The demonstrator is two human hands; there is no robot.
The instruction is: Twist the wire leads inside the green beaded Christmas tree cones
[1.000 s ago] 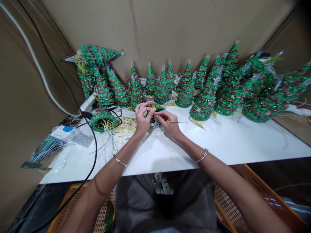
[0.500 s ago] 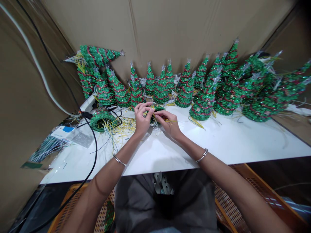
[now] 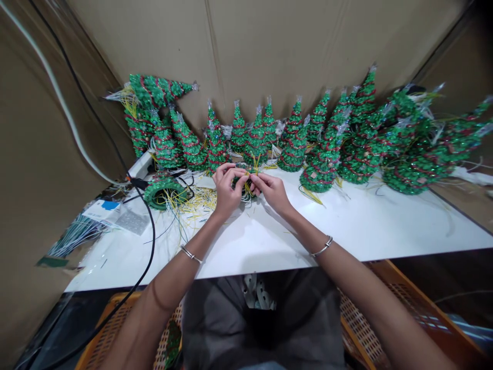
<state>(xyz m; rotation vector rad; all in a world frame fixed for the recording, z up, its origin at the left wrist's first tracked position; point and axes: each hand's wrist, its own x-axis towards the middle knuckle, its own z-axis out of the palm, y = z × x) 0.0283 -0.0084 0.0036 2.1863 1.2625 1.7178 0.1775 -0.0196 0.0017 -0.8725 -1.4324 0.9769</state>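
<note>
My left hand (image 3: 228,189) and my right hand (image 3: 270,190) meet at the middle of the white table (image 3: 331,226), fingertips almost touching. Each pinches thin yellow wires (image 3: 256,163), whose ends stick up between the hands. Under and behind my fingers lies a green tree with its wired base toward me, mostly hidden. Left of my hands, another green tree (image 3: 154,194) lies with its hollow base facing me, wires spilling out. Cut yellow and white wire pieces (image 3: 200,201) are scattered beside it.
Many small green trees (image 3: 257,136) with red garlands stand along the back wall. A black cable (image 3: 153,231) hangs across the left side. Bundled wires (image 3: 77,234) and a plastic bag (image 3: 133,220) lie at the left. Orange crates (image 3: 419,308) are below the table.
My right hand has turned and drawn in closer to my left. Yellow wire ends now stand up between them, where one wire previously pointed right from my right hand.
</note>
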